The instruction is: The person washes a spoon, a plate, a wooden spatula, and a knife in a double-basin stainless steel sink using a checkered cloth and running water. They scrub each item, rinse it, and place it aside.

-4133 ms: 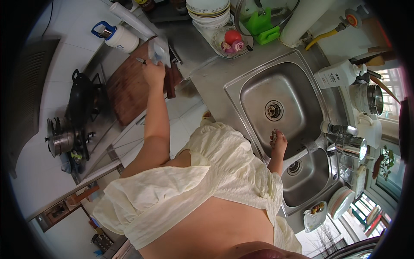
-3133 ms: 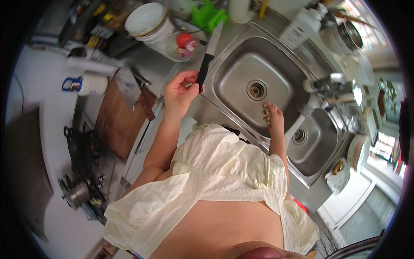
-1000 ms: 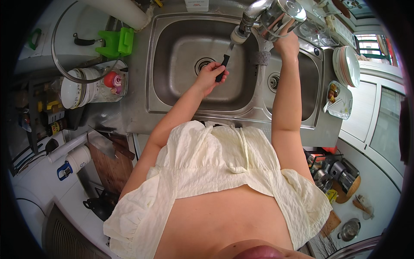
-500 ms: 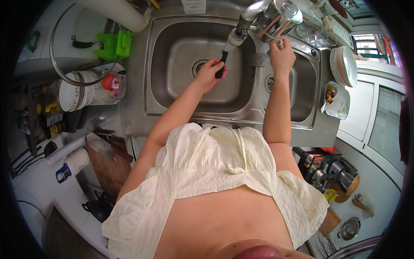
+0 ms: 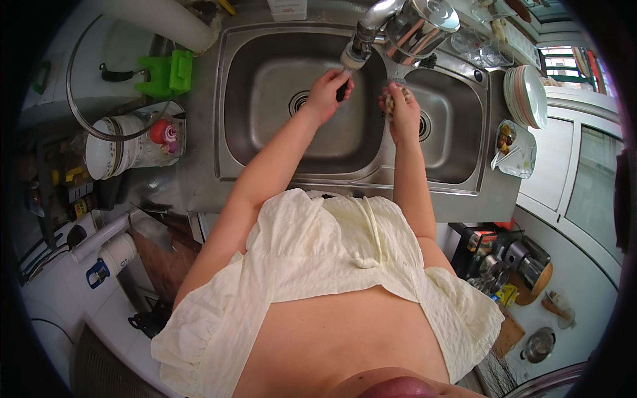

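In the head view, my left hand [image 5: 325, 98] is closed around the black handle of a small tool [image 5: 342, 90], just below the faucet spout [image 5: 352, 58] over the larger basin. The tool's working end is hard to see, so its kind is unclear. My right hand [image 5: 406, 119] is closed on a crumpled beige-and-white pad [image 5: 398, 101], above the divider between the two basins. Fingers cover part of that pad. The steel double sink [image 5: 305, 142] lies under both hands.
A shiny metal canister [image 5: 419, 33] stands behind the divider, by the faucet. Stacked plates [image 5: 524, 98] and a clear tray [image 5: 516, 151] sit at the right. On the left are a bowl rack [image 5: 106, 149], a glass lid [image 5: 85, 79] and a green holder [image 5: 174, 73].
My right hand has come down and left from beside the canister to the divider, and the beige-and-white pad now shows in it. My left hand has risen slightly nearer the spout, still gripping the black-handled tool.
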Motion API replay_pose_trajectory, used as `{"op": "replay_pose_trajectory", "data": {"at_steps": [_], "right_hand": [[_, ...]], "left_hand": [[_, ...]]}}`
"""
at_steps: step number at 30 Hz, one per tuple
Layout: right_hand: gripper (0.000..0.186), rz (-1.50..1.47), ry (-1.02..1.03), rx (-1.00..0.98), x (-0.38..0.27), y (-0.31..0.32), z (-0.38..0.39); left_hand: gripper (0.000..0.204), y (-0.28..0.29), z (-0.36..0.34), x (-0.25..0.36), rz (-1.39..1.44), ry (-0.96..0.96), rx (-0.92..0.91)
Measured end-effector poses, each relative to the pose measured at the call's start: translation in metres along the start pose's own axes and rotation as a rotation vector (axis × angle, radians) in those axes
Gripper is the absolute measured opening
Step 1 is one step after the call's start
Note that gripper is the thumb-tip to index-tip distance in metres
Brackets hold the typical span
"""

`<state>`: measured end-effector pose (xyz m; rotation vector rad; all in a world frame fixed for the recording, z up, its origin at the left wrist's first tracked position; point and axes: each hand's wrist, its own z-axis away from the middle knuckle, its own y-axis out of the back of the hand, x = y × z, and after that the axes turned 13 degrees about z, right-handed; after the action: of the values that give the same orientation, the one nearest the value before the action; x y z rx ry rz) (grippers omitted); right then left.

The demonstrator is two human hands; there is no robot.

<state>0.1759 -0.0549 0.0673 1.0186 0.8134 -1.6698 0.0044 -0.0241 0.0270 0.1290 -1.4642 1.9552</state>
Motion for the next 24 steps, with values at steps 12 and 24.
{"op": "replay_pose_trajectory", "data": {"at_steps": [12,24], "right_hand": [[0.025,-0.6,-0.249,-0.568,0.027,-0.071,-0.011],[0.019,-0.015,-0.087,-0.589,0.018,-0.07,-0.003]], "left_hand": [[0.016,0.02,0.063,-0.006,-0.32,-0.078,0.241],[0.019,0.024,0.064,-0.011,-0.584,-0.276,0.312]]}}
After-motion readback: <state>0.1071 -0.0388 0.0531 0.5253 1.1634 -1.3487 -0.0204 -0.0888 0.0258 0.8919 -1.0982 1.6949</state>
